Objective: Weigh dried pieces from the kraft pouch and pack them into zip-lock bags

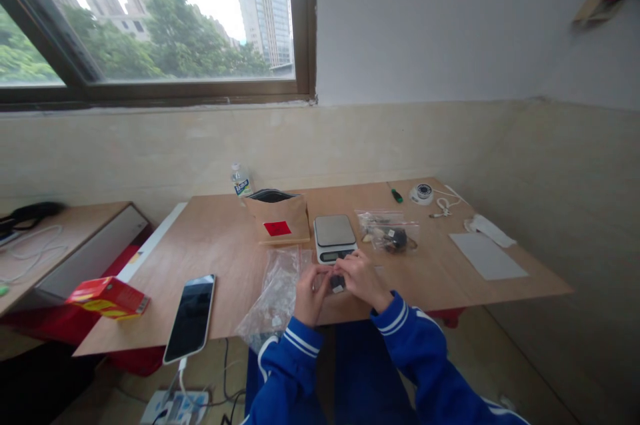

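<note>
My left hand (311, 291) and my right hand (361, 276) meet just in front of the kitchen scale (335, 231), both with fingers closed in a pinch. Between them is what looks like a small zip bag, with a dark piece bearing a white label (339, 283) hanging below the fingertips. The fingers hide much of it. The scale has a metal plate and a dark display strip at its near edge. Left of my left hand lies a large clear plastic bag (273, 291), partly over the table's front edge. Beyond the right hand are zip bags of small parts (396, 238).
A brown paper pouch (280, 215) stands open behind the clear bag, near a bottle (241, 181). At left are a phone (191, 318) on a cable and a red box (107, 297). Rightward lie a green-handled screwdriver (397, 195), a dome camera (423, 194) and white paper (487, 256).
</note>
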Motion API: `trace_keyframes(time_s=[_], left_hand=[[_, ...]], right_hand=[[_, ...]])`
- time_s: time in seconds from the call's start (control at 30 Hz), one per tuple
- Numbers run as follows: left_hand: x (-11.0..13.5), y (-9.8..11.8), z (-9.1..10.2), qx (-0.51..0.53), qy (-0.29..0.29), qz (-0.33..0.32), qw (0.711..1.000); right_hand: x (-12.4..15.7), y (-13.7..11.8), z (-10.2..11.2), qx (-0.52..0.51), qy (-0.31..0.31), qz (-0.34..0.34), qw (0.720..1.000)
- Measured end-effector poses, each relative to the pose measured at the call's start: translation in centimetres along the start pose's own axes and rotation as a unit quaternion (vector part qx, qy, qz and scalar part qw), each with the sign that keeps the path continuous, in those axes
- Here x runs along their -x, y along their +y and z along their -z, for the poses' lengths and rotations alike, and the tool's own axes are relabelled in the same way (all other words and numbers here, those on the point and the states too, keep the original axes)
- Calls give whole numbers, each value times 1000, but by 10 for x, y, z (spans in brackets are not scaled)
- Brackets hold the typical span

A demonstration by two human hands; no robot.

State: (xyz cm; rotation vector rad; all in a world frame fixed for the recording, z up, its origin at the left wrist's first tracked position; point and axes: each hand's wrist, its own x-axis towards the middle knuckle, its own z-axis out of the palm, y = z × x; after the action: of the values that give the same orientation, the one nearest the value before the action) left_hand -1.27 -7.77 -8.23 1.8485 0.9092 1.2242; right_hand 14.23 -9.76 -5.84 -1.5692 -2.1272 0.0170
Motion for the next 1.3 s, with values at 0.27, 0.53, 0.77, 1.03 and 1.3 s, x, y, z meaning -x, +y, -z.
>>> trace_keyframes(time_s=[0.27,0.53,0.77,1.03,1.3], left_hand=[[0,2,6,-6,-18,-20,1000],[3,-1,5,1,-15,0,1000],[1,0,5,7,-9,3,1000],[4,-11,6,0,4,1,1000],[-1,-10,8,13,3,28,1000]], right_hand=[[9,8,7,-84,-15,-10,996],[16,17,16,-95,-42,2,995],[18,12,13,-56,12,-27,998],[23,30,13,-92,-7,-30,995],[26,28,11,-16,38,-46,998]])
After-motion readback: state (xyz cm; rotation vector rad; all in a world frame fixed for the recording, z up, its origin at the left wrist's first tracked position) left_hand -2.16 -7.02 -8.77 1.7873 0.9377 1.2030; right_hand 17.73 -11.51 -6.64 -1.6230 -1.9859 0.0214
